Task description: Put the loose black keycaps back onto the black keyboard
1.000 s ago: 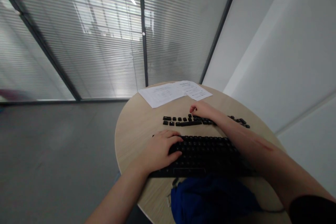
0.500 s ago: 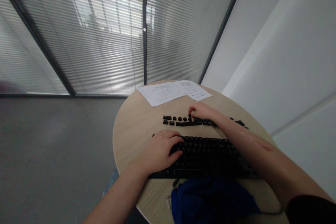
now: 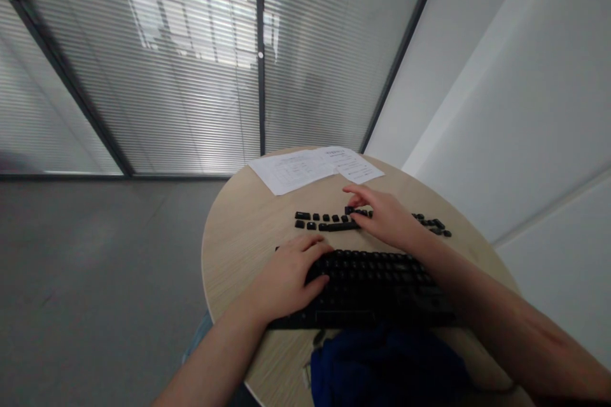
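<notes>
A black keyboard [image 3: 382, 280] lies across the front of the round table. My left hand [image 3: 291, 280] rests flat on its left end, thumb and fingers apart. Beyond the keyboard, loose black keycaps [image 3: 335, 218] are laid out in two rough rows, with a long space bar keycap [image 3: 338, 226] in the nearer one. My right hand [image 3: 382, 213] is over the middle of these rows, thumb and index finger pinched around a small keycap [image 3: 349, 210]; another finger stretches out above. Part of the rows is hidden behind this hand.
Printed paper sheets [image 3: 296, 168] lie at the table's far edge. A dark blue cloth [image 3: 382, 365] is bunched in front of the keyboard, near a cable. The round wooden table [image 3: 229, 229] stands near a blinds-covered glass partition [image 3: 191, 95] and a white wall [image 3: 525, 108].
My right hand has turned and shifted slightly, its thumb now lower and one finger stretched out. More keycaps show at the right. My left hand stays on the keyboard.
</notes>
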Demonstrator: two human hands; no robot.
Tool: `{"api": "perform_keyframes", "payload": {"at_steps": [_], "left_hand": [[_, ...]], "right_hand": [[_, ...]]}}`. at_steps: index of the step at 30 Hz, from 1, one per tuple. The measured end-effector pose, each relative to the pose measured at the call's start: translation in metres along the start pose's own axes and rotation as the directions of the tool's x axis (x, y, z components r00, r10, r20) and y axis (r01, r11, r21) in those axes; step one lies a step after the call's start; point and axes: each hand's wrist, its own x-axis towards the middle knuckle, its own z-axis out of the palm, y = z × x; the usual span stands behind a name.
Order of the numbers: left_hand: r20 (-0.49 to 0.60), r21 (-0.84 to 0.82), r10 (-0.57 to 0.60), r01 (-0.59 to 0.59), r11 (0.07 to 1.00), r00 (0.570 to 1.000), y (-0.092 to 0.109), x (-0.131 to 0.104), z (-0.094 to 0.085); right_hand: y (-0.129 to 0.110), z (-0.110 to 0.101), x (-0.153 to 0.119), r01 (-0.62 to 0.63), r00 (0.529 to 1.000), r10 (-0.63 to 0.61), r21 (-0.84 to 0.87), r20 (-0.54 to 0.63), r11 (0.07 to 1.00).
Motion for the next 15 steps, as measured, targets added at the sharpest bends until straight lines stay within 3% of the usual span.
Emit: {"api": "perform_keyframes", "payload": {"at_steps": [6,15], "left_hand": [[-0.045,0.021,-0.004,0.005,1.000,0.999,0.001,0.001,-0.003],[-0.144,-0.009,-0.036,0.035,0.999,0.989,0.001,0.005,-0.008]], "right_hand": [[-0.044,-0.020,-0.051,0.119,0.990,-0.121,-0.041,-0.072,0.992],[-0.058,-0.029,-0.070,0.139,0.989,-0.138,0.020,-0.055,0.990]]}}
